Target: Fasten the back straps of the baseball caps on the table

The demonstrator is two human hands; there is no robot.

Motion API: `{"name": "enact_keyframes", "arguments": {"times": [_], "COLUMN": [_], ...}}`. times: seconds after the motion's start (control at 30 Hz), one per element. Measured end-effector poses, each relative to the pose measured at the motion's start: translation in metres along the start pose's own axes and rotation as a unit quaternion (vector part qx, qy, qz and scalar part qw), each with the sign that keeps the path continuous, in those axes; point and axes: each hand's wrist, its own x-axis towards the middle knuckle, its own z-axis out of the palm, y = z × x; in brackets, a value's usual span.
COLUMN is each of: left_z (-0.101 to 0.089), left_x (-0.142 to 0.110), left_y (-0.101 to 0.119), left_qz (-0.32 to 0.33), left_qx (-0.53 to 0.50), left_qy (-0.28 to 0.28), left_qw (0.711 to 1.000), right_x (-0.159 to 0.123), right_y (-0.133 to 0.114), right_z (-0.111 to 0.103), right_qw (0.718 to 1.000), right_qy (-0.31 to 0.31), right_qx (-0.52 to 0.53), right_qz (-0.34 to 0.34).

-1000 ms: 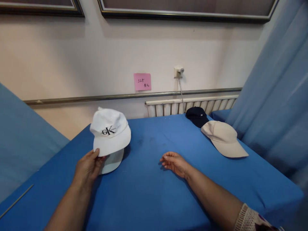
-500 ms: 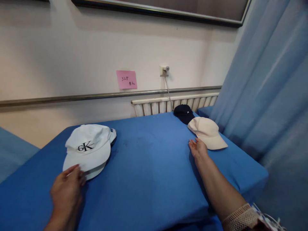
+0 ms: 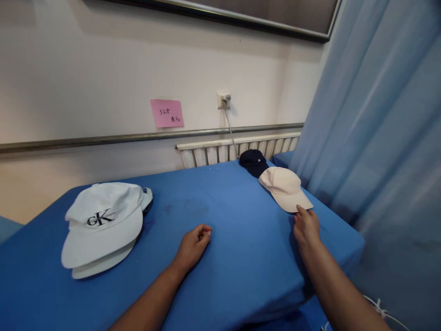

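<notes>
A cream baseball cap (image 3: 283, 184) lies at the right of the blue-covered table, its brim toward me. My right hand (image 3: 306, 225) is at the front edge of that brim, fingers closed on it. Over the middle of the table is my left hand (image 3: 193, 243), fingers curled in, with nothing seen in them. On the left sits a stack of white baseball caps (image 3: 103, 220), the top one with black "CK"-like letters; a second brim shows beneath. A dark navy cap (image 3: 253, 162) rests behind the cream one, partly covered by it.
The blue cloth (image 3: 220, 276) covers the table. Behind it are a white radiator (image 3: 206, 154), a metal rail (image 3: 138, 137) and a socket with a plugged-in cable (image 3: 223, 100). A pink note (image 3: 167, 113) is on the wall. A blue curtain (image 3: 372, 115) hangs at the right.
My left hand has left the white caps' brim and moved right, over the table. My right hand has moved from beside the cream cap to its brim. The view has shifted slightly right.
</notes>
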Motion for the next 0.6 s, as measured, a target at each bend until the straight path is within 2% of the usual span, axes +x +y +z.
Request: {"name": "enact_keyframes", "arguments": {"times": [0.1, 0.2, 0.37, 0.43, 0.47, 0.53, 0.6], "left_z": [-0.006, -0.011, -0.020, -0.025, -0.027, -0.033, -0.040], "left_x": [-0.001, -0.002, -0.001, -0.001, -0.001, -0.002, -0.002], "left_y": [-0.001, -0.001, 0.001, 0.003, 0.004, 0.005, 0.005], "left_qz": [-0.021, -0.037, -0.073, -0.107, -0.129, -0.167, -0.178], "left_qx": [-0.061, -0.128, -0.248, -0.332, -0.382, -0.481, -0.561], "left_qy": [0.009, -0.001, -0.014, -0.042, -0.068, -0.124, -0.154], "left_qw": [0.998, 0.991, 0.966, 0.936, 0.913, 0.852, 0.794], "right_x": [0.019, 0.020, -0.014, -0.034, -0.044, -0.063, -0.076], "right_y": [-0.008, -0.011, -0.005, -0.002, 0.000, 0.005, 0.012], "right_z": [0.011, 0.016, 0.020, 0.032, 0.041, 0.065, 0.090], "right_qw": [0.998, 0.995, 0.986, 0.974, 0.968, 0.955, 0.939], "right_qy": [0.034, 0.055, -0.052, -0.112, -0.136, -0.172, -0.220], "right_qx": [0.046, 0.045, 0.070, 0.060, 0.051, 0.029, -0.017], "right_qz": [0.039, 0.067, 0.140, 0.187, 0.205, 0.241, 0.263]}}
